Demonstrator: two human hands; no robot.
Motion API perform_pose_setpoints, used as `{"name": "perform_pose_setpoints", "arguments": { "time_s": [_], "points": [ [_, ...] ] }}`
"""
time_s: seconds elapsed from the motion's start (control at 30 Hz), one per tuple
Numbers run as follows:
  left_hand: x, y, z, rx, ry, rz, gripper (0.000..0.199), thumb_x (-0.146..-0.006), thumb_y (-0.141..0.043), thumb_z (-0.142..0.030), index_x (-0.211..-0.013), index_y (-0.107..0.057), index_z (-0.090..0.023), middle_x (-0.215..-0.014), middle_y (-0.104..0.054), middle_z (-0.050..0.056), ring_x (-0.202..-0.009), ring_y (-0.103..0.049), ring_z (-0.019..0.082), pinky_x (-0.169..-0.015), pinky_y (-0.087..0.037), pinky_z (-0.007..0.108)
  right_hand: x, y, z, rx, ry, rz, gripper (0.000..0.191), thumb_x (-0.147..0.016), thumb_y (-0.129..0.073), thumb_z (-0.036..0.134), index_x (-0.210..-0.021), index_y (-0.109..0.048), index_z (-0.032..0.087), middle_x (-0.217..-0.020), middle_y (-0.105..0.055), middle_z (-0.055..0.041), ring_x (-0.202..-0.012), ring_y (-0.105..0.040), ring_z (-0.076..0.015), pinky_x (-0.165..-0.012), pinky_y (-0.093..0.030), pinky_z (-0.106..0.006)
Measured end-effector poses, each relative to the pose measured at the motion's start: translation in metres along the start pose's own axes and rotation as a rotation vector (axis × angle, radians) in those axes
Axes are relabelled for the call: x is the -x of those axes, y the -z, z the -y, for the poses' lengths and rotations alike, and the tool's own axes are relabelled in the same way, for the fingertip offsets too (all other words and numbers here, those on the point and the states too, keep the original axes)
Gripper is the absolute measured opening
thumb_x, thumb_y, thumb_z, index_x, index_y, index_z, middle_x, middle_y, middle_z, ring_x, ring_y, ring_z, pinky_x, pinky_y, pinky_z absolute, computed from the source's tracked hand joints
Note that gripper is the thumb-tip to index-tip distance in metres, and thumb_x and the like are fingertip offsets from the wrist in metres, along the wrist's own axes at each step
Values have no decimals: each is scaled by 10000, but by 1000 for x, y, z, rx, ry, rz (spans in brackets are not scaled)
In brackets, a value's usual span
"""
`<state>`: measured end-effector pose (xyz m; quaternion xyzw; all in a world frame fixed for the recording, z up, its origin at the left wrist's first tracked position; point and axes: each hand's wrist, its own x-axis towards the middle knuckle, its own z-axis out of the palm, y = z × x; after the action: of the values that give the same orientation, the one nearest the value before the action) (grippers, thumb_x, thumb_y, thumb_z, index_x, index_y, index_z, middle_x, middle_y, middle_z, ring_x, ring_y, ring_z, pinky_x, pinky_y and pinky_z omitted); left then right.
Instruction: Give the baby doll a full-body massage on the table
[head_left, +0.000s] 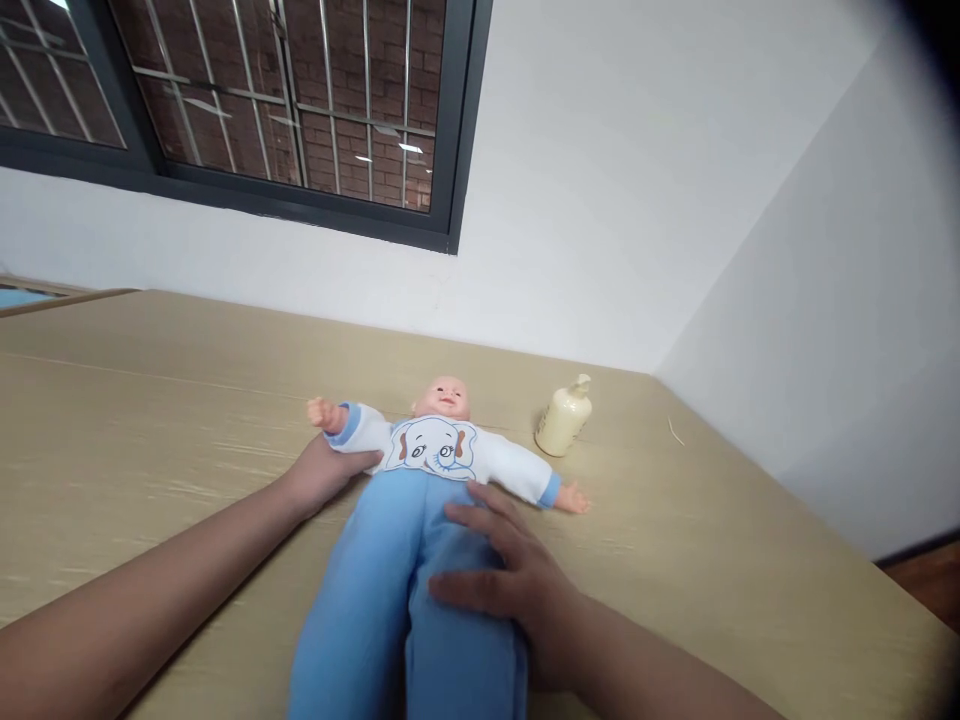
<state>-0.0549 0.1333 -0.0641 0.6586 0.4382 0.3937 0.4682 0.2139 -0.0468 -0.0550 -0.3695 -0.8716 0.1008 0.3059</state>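
Note:
A baby doll [448, 398] lies on its back with arms spread, its head toward the wall. It wears a white top with an elephant face [431, 448] and blue cuffs, plus blue trousers [360, 580]. My left hand [330, 475] grips the doll's side below its arm at the left; the thumb rests on the top and the other fingers are mostly hidden. Over the trouser leg on the right lies my right hand [517, 570], fingers apart, touching the blue cloth near the hem of the top.
A cream pump bottle [564, 420] stands upright to the right of the doll's head. The doll lies on a broad tan-covered surface [187, 390], with a thin pale strip [676, 431] at its right. White walls [637, 180] and a barred window [300, 100] border it.

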Motion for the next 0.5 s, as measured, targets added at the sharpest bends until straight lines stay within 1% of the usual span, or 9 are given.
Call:
{"name": "perform_pose_setpoints", "arguments": {
  "time_s": [0.07,0.13,0.2,0.3,0.43,0.5],
  "points": [
    [-3,2,5,131,53,-4,505,-694,-794,-340,-1144,-622,-186,-1179,-740,94,-1097,-697,340,-908,-587,434,0,-2,4,27,70,103,651,-656,-837,381,-1283,-662,400,-1622,-350,0,-1543,-176,-395,-1206,-266,-573],
    [-4,2,7,205,61,33,524,-694,-797,-322,-1169,-618,-193,-1220,-728,94,-1132,-685,334,-942,-577,432,-1,-5,6,47,84,170,616,-654,-819,399,-1254,-680,391,-1615,-369,-2,-1544,-160,-403,-1201,-266,-575],
    [-4,2,8,224,65,40,531,-681,-807,-322,-1162,-625,-189,-1233,-723,102,-1156,-672,345,-967,-566,446,-2,-9,8,59,79,195,545,-672,-792,424,-1209,-703,381,-1601,-396,-3,-1544,-160,-398,-1198,-265,-578],
    [-3,1,6,196,67,19,566,-659,-814,-354,-1156,-624,-162,-1242,-716,128,-1173,-658,373,-984,-556,487,-1,-14,8,70,66,207,506,-658,-782,447,-1154,-721,371,-1596,-408,-1,-1545,-155,-395,-1198,-241,-592],
    [-3,0,3,160,0,55,576,-686,-782,-414,-1172,-612,-155,-1247,-711,139,-1174,-658,368,-994,-552,493,2,-20,6,104,65,236,511,-639,-788,416,-1140,-707,357,-1621,-368,3,-1545,-132,-410,-1204,-164,-633],
    [-2,1,3,52,-24,-3,557,-706,-754,-438,-1170,-620,-161,-1219,-726,123,-1149,-675,347,-982,-560,462,2,-20,4,104,72,220,518,-642,-792,403,-1150,-701,356,-1622,-364,-5,-1543,-138,-412,-1202,-182,-629]
  ]
}}
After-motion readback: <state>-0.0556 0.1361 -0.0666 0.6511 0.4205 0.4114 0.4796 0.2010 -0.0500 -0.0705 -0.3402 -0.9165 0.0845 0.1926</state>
